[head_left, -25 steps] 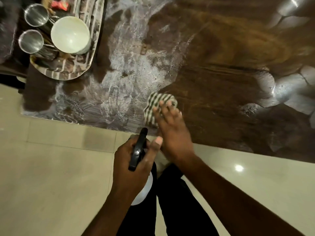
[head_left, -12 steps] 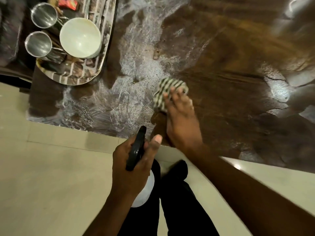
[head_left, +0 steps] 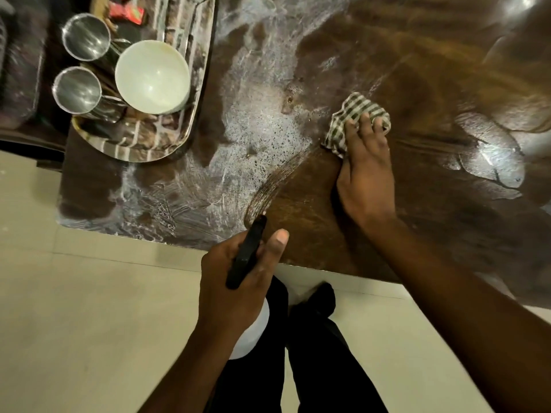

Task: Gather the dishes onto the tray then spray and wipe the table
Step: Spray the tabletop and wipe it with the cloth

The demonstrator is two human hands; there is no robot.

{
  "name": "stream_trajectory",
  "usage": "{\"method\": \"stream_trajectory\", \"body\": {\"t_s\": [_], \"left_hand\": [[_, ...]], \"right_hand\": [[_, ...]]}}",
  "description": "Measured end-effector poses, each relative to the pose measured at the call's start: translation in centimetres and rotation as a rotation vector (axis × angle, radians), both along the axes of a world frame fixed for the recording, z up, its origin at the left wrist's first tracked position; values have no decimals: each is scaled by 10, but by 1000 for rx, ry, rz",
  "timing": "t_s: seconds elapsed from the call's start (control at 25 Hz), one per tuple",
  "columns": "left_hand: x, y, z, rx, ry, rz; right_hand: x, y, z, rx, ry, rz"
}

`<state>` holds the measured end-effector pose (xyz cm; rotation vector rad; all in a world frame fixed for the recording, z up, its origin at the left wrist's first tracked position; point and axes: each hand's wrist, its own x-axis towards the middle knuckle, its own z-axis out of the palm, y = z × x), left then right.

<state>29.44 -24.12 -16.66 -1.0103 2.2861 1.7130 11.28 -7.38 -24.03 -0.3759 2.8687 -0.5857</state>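
My right hand (head_left: pixel 365 171) presses a checked cloth (head_left: pixel 353 114) flat on the dark wooden table (head_left: pixel 417 70), near its middle. Foamy spray (head_left: pixel 256 123) covers the table left of the cloth, with a wiped streak curving toward the near edge. Over that near edge, my left hand (head_left: pixel 235 281) holds a spray bottle with a black trigger head (head_left: pixel 246 253) and a white body (head_left: pixel 253 329) below the hand. A steel tray (head_left: pixel 167 144) at the table's far left carries a white bowl (head_left: pixel 152 76) and two steel cups (head_left: pixel 86 35) (head_left: pixel 77 89).
A red packet (head_left: pixel 128 11) lies at the tray's far end. Pale tiled floor (head_left: pixel 89 308) runs along the table's near edge, and my dark trouser legs (head_left: pixel 316 353) stand close to it. A dark seat (head_left: pixel 21 64) sits left of the table.
My right hand has pushed the cloth away from the near edge and to the right, leaving a wiped streak in the foam. The left hand with the bottle has hardly moved.
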Motion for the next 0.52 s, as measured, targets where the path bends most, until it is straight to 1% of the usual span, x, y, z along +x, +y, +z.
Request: {"method": "stream_trajectory", "body": {"t_s": [0.04,0.08,0.2,0.28,0.32,0.36,0.4,0.52], "left_hand": [[-2,-1,1,-6,-1,18],[-3,-4,0,-3,17,39],[-7,-14,2,60,85,54],[-7,-21,3,99,100,20],[-7,-25,3,101,95,-4],[-7,-27,4,98,83,-24],[-7,-29,4,91,68,-36],[-11,-36,6,52,25,-31]], "right_hand": [[16,-19,-1,-13,-13,22],[39,-36,-2,-36,-30,126],[110,-54,-3,-119,-121,647],[108,-41,-4,-151,-75,934],[89,-34,-2,-116,-51,1006],[66,-28,-1,-49,-41,998],[40,-23,-2,14,-31,917],[-33,-28,1,66,-26,431]]}}
